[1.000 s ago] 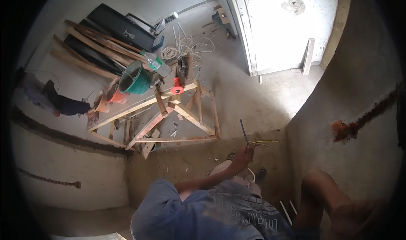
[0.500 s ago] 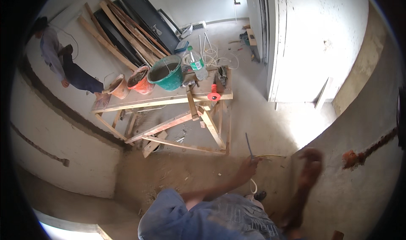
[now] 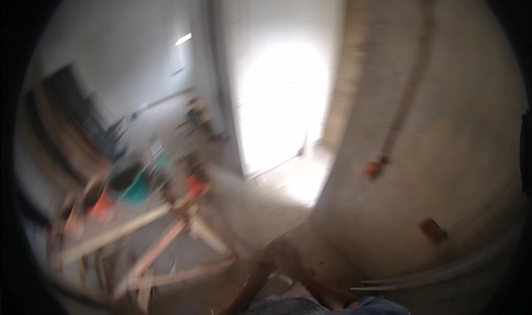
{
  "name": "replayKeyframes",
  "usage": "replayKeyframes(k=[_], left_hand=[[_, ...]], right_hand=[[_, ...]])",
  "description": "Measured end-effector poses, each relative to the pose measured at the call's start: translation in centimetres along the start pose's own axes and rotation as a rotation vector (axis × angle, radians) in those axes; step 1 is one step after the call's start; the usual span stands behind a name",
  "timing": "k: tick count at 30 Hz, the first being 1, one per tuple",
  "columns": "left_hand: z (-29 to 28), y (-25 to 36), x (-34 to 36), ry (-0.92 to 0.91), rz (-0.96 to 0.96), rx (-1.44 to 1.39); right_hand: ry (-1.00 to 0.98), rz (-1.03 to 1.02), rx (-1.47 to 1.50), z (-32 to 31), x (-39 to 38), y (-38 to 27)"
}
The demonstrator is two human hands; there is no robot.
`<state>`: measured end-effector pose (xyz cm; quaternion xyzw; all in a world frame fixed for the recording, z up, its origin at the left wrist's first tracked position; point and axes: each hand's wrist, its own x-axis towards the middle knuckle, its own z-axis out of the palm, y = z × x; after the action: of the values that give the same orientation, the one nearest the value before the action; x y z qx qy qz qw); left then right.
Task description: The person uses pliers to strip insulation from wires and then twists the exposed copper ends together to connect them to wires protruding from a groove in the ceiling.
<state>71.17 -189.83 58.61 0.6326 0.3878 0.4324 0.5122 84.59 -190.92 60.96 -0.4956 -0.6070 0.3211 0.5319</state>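
Observation:
Both my hands are close together low in the middle, smeared by motion. My left hand (image 3: 264,262) comes up from the lower left and meets my right hand (image 3: 289,259), whose forearm rises from the lower right. The fingers of neither hand can be made out, nor whether thin cables lie between them. Just below the hands a short curved white strip, perhaps cable (image 3: 282,279), shows against my clothing.
A wooden workbench (image 3: 119,234) stands at the left, bearing a green bucket (image 3: 136,190), orange buckets (image 3: 101,207) and a red-handled tool (image 3: 195,186). Planks lean behind it. A bright doorway (image 3: 285,104) is ahead. The right wall has a chased groove (image 3: 407,101) and recessed orange box (image 3: 373,169).
My view has swung right, so the bench shifts left and more right wall shows. My hands, apart before, have come together. The blue-grey and yellow strands at my left hand no longer show clearly.

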Motion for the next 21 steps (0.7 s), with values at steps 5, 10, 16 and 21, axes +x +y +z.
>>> replayKeyframes(k=[5, 10, 16, 21], left_hand=[[-3.1, -2.3, -1.7, -0.13, -0.36, -1.056], [-1.5, -3.6, -1.5, -0.288, -0.376, -1.055], [-0.2, -4.9, -0.1, -0.353, -0.415, -1.141], [-1.2, -5.3, -0.1, -0.294, -0.39, -1.071]], right_hand=[[-0.046, 0.25, 0.45, 3.2, -1.6, -1.2], [0.015, 0.179, 0.177, 0.9, -1.7, 0.1], [0.142, 0.166, 0.11, -1.4, -2.1, 0.0], [0.167, 0.176, 0.377, 0.0, -2.0, -2.1]])
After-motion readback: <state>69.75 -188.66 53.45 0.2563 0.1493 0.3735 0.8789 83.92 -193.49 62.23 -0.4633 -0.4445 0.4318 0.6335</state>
